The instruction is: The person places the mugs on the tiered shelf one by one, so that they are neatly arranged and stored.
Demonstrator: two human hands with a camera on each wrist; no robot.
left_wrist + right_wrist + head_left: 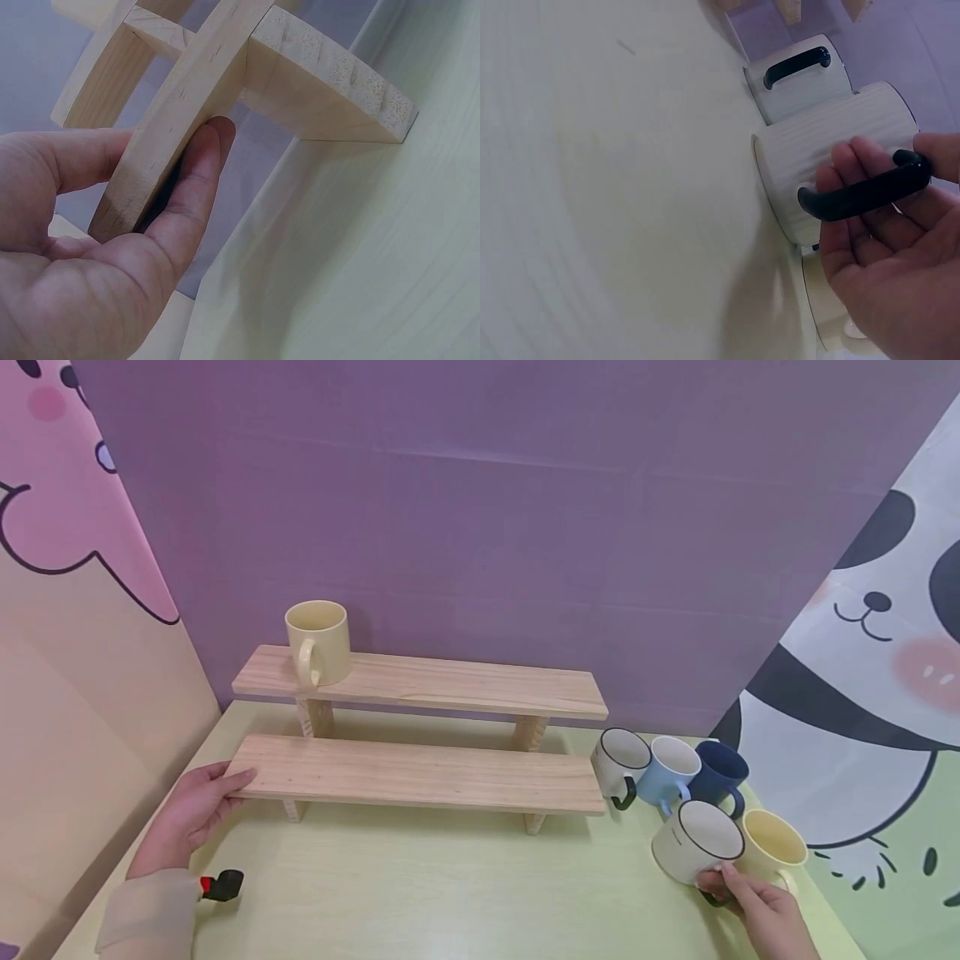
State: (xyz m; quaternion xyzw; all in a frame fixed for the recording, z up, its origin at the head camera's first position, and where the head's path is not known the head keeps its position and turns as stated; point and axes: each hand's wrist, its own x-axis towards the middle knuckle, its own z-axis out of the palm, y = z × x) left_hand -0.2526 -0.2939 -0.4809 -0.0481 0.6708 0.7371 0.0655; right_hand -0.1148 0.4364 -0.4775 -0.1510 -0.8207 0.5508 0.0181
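Observation:
My left hand [191,807] grips the left end of the lower board [420,774] of a two-tier wooden shelf. In the left wrist view, thumb and fingers [196,176] lie on opposite faces of that board [176,112]. Over at the right, my right hand [765,906] holds a white mug [686,852] with a dark rim by its black handle [866,193]. Its fingers pass behind the handle and the thumb rests at the handle's upper end. A cream-yellow mug [330,647] stands upright on the upper board [465,683], near its left end.
Beside the held mug are another white mug [611,772] with a black handle, a light blue mug [660,781], a navy mug [720,772] and a yellow mug [772,843]. Behind the shelf rises a purple backdrop [487,527]. Everything stands on a pale table [420,885].

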